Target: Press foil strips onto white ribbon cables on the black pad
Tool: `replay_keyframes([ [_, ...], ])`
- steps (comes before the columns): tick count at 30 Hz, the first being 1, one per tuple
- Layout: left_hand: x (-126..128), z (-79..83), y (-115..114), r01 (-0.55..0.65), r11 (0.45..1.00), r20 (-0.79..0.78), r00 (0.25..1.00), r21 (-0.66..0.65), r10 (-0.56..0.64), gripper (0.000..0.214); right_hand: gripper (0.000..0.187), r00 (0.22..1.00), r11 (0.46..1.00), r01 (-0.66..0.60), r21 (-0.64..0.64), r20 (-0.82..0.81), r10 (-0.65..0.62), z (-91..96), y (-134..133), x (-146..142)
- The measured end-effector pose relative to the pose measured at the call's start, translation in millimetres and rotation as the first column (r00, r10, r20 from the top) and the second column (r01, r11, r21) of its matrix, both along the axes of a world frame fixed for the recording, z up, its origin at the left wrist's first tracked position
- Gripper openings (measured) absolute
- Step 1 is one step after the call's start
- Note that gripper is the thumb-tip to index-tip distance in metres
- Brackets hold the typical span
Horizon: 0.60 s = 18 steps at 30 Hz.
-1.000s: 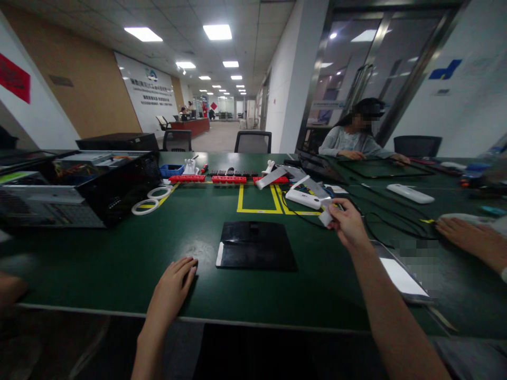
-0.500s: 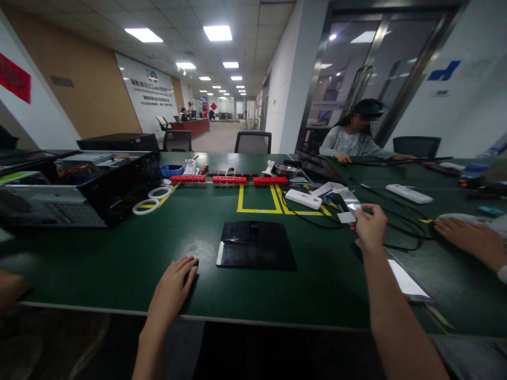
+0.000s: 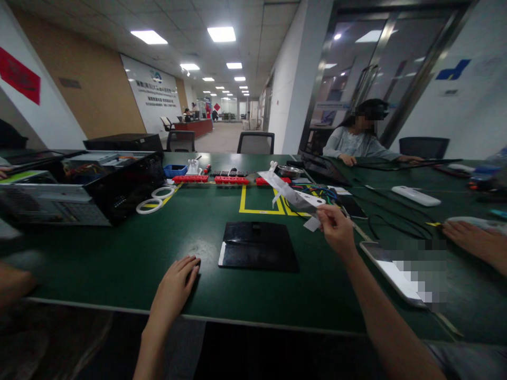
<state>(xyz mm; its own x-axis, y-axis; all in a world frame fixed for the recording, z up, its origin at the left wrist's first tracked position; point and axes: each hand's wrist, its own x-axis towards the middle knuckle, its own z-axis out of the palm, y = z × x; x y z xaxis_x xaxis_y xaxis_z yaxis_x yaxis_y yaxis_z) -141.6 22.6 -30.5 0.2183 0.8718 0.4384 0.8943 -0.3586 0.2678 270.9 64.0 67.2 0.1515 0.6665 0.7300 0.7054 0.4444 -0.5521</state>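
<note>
My right hand (image 3: 336, 229) pinches one end of a clear plastic packaging sleeve (image 3: 295, 196) with a white end. The sleeve stretches up and to the left above the green table, and a small pale flap hangs below the fingers. My left hand (image 3: 176, 282) lies on the table near its front edge, palm down, fingers loosely extended, with nothing visible in it. Between my hands sits a glossy black panel (image 3: 259, 247), flat on the table, with a white sticker on its left edge. Neither hand touches this panel.
An opened computer case (image 3: 124, 187) stands at left, with white rings (image 3: 149, 206) beside it. Red power strips (image 3: 232, 180) line the back. Cables and a phone (image 3: 390, 272) lie at right. Co-workers' hands (image 3: 471, 237) rest on the table at both sides.
My right hand has moved left with the plastic sleeve, which now reaches over the yellow-taped rectangle. The phone at right is more exposed. My left hand and the black panel stay put.
</note>
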Motion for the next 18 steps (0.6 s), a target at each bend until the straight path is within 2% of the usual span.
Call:
replay_keyframes([
  [1, 0, 0.2, 0, 0.002, 1.0, 0.003, 1.0, 0.001, -0.002, 0.037, 0.021, 0.991, 0.993, -0.108, -0.055, -0.088, 0.102, 1.9, -3, -2],
  [3, 0, 0.6, 0, 0.005, 1.0, 0.017, 1.0, 0.009, -0.005, 0.036, 0.025, 0.922, 0.93, -0.34, -0.143, -0.248, 0.299, 5.4, -7, -2],
  [5, 0, 0.8, -1, 0.004, 1.0, 0.034, 0.999, 0.016, -0.004, 0.036, 0.029, 0.825, 0.816, -0.531, -0.229, -0.359, 0.436, 7.9, -9, 0],
  [7, 0, 0.8, 0, 0.002, 1.0, 0.044, 0.999, 0.017, -0.003, 0.035, 0.032, 0.752, 0.686, -0.648, -0.33, -0.418, 0.51, 8.9, -10, 3],
  [10, 0, 0.8, 0, 0.002, 1.0, 0.04, 0.999, 0.007, -0.003, 0.036, 0.034, 0.7, 0.504, -0.71, -0.491, -0.425, 0.573, 6.8, -8, 4],
  [13, 0, 1.1, 0, -0.001, 1.0, 0.038, 0.999, 0.004, 0.001, 0.037, 0.035, 0.69, 0.368, -0.69, -0.623, -0.413, 0.594, -0.7, -2, 1],
  [16, 0, 1.5, -1, -0.004, 1.0, 0.032, 0.999, 0.005, 0.003, 0.036, 0.037, 0.708, 0.297, -0.644, -0.705, -0.403, 0.58, -11.1, 5, -4],
  [18, 0, 1.9, -1, -0.002, 1.0, 0.022, 1.0, 0.0, 0.002, 0.036, 0.038, 0.727, 0.277, -0.61, -0.742, -0.385, 0.569, -17.3, 9, -7],
])
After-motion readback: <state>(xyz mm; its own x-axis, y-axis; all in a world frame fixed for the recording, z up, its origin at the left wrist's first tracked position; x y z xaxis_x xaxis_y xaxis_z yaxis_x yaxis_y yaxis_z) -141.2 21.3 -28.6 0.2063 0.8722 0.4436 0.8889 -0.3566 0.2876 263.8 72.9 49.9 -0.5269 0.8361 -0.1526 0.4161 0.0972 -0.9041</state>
